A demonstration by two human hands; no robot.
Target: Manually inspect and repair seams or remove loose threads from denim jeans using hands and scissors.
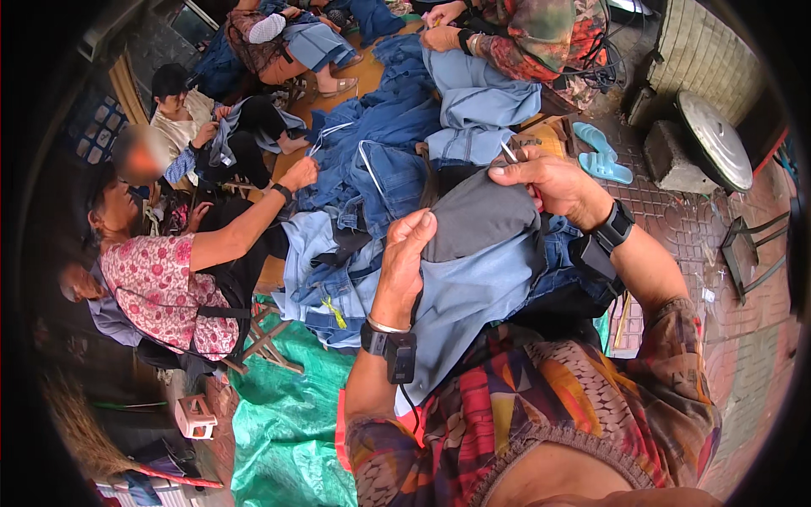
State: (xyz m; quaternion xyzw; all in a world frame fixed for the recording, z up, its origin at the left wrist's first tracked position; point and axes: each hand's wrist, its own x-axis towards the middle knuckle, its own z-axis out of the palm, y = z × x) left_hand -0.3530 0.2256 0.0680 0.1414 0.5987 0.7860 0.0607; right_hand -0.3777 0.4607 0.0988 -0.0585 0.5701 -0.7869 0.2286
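A dark grey piece of cloth point(486, 211), which looks like a pocket lining, is stretched between my hands above a light blue denim garment point(460, 291) on my lap. My left hand point(405, 258) pinches its left edge between thumb and fingers. My right hand point(553, 182) grips the upper right edge. From that same hand sticks out the pale tip of a small pointed metal tool point(508, 153); a bit of red shows under the fingers. The rest of the tool is hidden, so its kind is unclear. Darker denim point(553, 262) lies beneath, beside my right forearm.
A heap of blue denim garments point(372, 160) spreads ahead. At left, a person in a floral top point(160, 287) reaches over it, holding white cord point(329, 135). Other people handle denim farther off. Blue slippers point(604, 156), a metal lid point(714, 139) and green sheeting point(291, 414) lie around.
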